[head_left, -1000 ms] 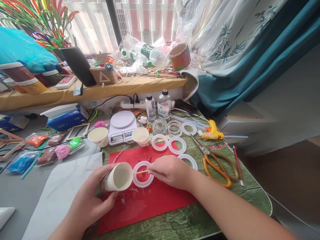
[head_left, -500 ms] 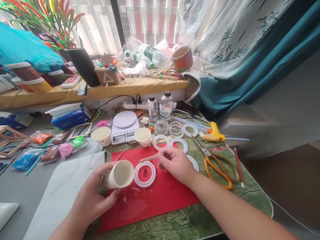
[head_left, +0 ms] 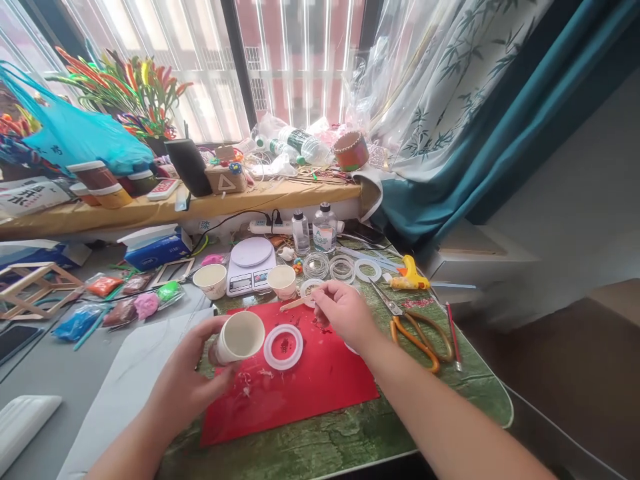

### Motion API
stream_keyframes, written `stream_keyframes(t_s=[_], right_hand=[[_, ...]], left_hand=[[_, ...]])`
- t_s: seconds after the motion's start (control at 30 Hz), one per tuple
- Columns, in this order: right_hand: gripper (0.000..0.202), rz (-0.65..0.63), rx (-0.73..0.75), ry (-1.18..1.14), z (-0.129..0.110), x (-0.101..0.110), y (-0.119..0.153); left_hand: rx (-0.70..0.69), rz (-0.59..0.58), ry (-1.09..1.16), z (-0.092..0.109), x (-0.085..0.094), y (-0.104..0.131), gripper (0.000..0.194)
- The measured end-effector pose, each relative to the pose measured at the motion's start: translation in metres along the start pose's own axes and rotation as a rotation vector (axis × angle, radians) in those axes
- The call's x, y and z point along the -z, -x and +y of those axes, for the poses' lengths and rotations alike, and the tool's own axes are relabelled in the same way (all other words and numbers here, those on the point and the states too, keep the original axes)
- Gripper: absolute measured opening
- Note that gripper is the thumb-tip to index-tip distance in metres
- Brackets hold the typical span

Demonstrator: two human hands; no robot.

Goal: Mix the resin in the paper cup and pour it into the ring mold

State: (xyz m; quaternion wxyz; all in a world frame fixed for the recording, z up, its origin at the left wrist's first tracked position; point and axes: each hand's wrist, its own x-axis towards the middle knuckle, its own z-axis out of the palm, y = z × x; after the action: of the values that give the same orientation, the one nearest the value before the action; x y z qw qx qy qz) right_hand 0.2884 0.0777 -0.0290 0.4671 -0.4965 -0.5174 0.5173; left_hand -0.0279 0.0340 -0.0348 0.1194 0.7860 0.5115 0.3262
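Note:
My left hand (head_left: 193,380) is wrapped round a paper cup (head_left: 243,337), its mouth tilted toward me and to the right. Between the fingers of my right hand (head_left: 345,317) is a thin wooden stick (head_left: 296,303), pointing left above the red sheet (head_left: 295,407). Just right of the cup, a translucent white ring mold (head_left: 283,365) lies on the sheet, with dark red flakes (head_left: 285,345) in its middle. Another ring mold (head_left: 307,288) is partly covered by my right hand. Scraps of pale film (head_left: 245,383) lie below the cup.
Behind the sheet stand a kitchen scale (head_left: 253,257), two paper cups (head_left: 210,281) and clear bottles (head_left: 325,230). To the right lie scissors (head_left: 413,337), a yellow glue gun (head_left: 411,275) and a red pencil (head_left: 453,337). Bagged colored clay (head_left: 146,307) lies at left.
The view has tipped upward and shifted, showing more window. My right hand has lifted slightly away from the near ring mold, still with the stick. My left hand keeps the cup tilted.

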Motion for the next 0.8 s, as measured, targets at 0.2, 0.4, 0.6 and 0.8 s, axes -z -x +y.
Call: stream_keyframes(t_s=[0.2, 0.4, 0.6, 0.8], right_hand=[[0.027, 0.059, 0.106, 0.136, 0.015, 0.002, 0.01], [0.03, 0.033, 0.152, 0.175, 0.016, 0.01, 0.015], [0.028, 0.021, 0.15, 0.185, 0.02, 0.01, 0.012], [0.027, 0.01, 0.136, 0.192, 0.025, 0.007, 0.011]], left_hand=[[0.081, -0.066, 0.06, 0.018, -0.008, -0.011, 0.054], [0.149, -0.087, 0.026, 0.038, -0.013, -0.019, 0.051], [0.109, -0.09, -0.004, 0.041, -0.025, -0.018, 0.048], [0.036, 0.033, 0.016, 0.027, -0.044, -0.012, 0.05]])
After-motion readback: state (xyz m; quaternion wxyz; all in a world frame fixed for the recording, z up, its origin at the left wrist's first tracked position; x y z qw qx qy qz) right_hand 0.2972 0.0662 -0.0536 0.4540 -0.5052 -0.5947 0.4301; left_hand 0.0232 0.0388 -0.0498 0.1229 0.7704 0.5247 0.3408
